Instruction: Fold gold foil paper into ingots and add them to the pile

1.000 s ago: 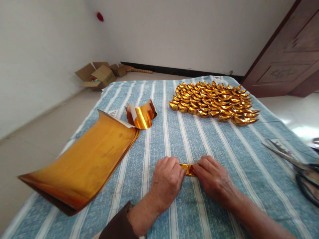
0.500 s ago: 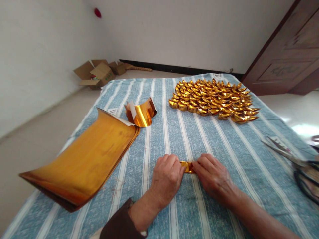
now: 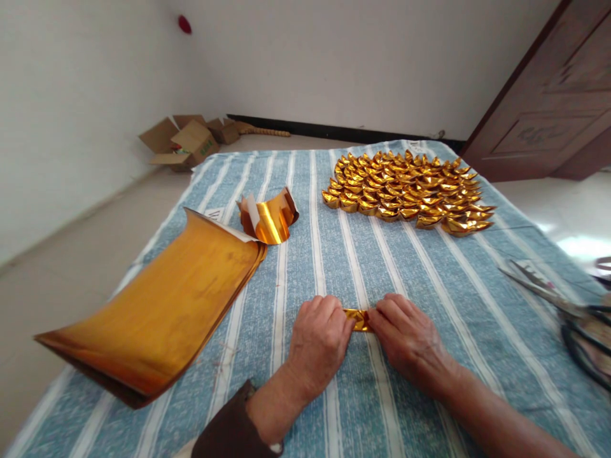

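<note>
A narrow folded strip of gold foil paper lies low on the striped cloth, its middle showing between my hands. My left hand is closed on the strip's left end, thumb along it. On the right end, the fingers of my right hand are closed too. Both ends are hidden under the fingers. Farther off to the right sit several rows of folded gold paper ingots, packed close together. To the left lies a stack of gold paper sheets, with a few curled gold pieces beyond its far corner.
Black-handled scissors lie with blades apart at the right edge of the cloth-covered table. Open cardboard boxes stand on the floor past the far left corner. A brown door is at the far right.
Both hands stay in nearly the same place on the gold strip. The whole view has shifted very slightly; nothing else visibly moves.
</note>
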The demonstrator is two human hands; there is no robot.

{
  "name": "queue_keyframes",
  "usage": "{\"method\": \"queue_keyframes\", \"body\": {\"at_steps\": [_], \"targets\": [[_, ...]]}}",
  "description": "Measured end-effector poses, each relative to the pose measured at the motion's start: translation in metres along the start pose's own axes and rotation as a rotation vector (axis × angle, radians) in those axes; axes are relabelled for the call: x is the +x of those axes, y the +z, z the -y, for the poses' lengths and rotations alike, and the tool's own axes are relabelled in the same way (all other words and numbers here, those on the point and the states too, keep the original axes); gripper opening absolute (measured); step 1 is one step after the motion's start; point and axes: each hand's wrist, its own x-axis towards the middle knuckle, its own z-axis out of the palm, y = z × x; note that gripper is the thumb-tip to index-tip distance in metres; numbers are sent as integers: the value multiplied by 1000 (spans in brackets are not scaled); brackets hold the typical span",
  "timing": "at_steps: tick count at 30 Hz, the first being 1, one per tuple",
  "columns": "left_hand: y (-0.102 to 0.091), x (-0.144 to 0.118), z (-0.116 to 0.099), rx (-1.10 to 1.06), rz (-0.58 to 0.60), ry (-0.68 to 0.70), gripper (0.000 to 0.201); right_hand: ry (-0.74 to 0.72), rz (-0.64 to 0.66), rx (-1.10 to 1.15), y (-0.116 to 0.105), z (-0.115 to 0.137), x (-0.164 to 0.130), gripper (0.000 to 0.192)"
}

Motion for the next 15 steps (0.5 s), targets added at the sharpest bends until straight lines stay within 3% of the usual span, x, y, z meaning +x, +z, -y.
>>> {"method": "queue_keyframes", "body": {"at_steps": [9,15], "targets": [[0,0,1,-17,-27,6,26,1,2,-62,-3,2,1,24],[1,1,2,-15,-20,2,28,-108,34,-49,-6,2,5,21]]}}
